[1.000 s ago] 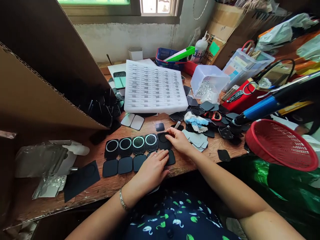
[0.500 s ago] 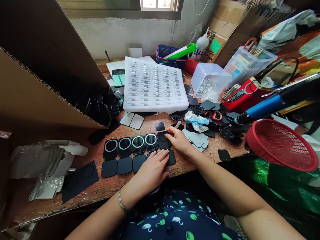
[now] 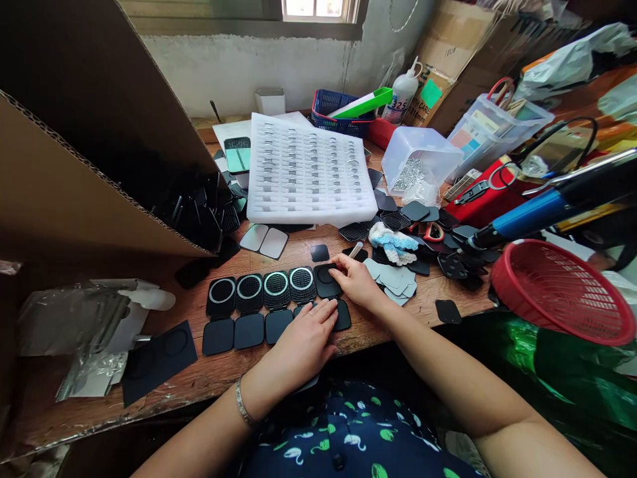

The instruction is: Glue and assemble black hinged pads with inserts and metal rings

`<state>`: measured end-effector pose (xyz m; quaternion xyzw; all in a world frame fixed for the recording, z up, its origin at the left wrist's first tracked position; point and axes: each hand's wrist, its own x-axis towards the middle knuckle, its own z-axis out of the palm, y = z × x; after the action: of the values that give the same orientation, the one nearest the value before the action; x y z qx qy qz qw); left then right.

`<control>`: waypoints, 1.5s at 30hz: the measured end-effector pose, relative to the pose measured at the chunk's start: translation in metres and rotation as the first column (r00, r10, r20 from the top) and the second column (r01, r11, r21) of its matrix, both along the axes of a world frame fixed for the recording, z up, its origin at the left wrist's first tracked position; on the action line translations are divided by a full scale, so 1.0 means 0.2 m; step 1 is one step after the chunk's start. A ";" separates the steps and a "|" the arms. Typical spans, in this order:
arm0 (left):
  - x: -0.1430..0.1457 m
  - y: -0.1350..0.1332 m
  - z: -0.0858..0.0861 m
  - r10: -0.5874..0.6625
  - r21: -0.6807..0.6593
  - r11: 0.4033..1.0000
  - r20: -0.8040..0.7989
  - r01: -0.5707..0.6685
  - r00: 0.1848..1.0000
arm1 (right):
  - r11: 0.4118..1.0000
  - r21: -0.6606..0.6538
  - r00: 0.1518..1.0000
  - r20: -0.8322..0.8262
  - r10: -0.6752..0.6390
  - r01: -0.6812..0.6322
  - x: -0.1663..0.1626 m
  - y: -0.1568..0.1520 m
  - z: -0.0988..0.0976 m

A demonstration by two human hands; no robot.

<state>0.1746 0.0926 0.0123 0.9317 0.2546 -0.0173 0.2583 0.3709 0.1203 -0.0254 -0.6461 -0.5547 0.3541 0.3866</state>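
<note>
Black square flip cases (image 3: pixel 249 292) lie opened in a row on the wooden table, their lids toward me. Several upper halves carry a pale ring over a grid; the rightmost upper half (image 3: pixel 326 281) shows a dark ring outline. Stretched flat, my left hand (image 3: pixel 309 337) rests across the lids at the right end, partly hiding them. My right hand (image 3: pixel 354 279) has thumb and fingers drawn together at the right edge of the rightmost upper half. A pale slim stick (image 3: pixel 355 249) shows just beyond its knuckles; whether the hand grips it is hidden.
A white foam tray (image 3: pixel 311 216) with rows of rings stands behind the cases. Grey square sheets (image 3: pixel 398 280) and a knitted piece (image 3: pixel 391 242) lie right. A cardboard box (image 3: pixel 74 159) stands left, a red basket (image 3: pixel 562 292) at the right edge.
Both hands stay in almost the same place on the cases. The whole view has shifted very slightly; nothing else has visibly moved.
</note>
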 end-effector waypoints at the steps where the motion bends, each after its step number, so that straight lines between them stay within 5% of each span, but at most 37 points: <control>1: 0.00 0.00 0.00 0.000 0.002 1.000 -0.003 0.000 1.000 | 1.000 0.001 1.000 0.004 -0.002 0.002 0.00 0.00 0.00; 20: 0.00 0.01 0.01 -0.022 0.042 0.999 -0.027 0.023 0.999 | 0.980 0.196 0.934 0.356 -0.031 -0.042 -0.05 -0.03 -0.01; 45: -0.01 0.06 0.03 -0.058 0.048 0.997 -0.050 0.060 0.997 | 0.997 0.071 0.814 0.579 -0.058 0.021 -0.10 0.01 0.01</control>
<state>0.1729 0.1047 0.0178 0.9443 0.2336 -0.0413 0.2281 0.3513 0.1230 -0.0229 -0.7224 -0.6432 0.1153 0.2261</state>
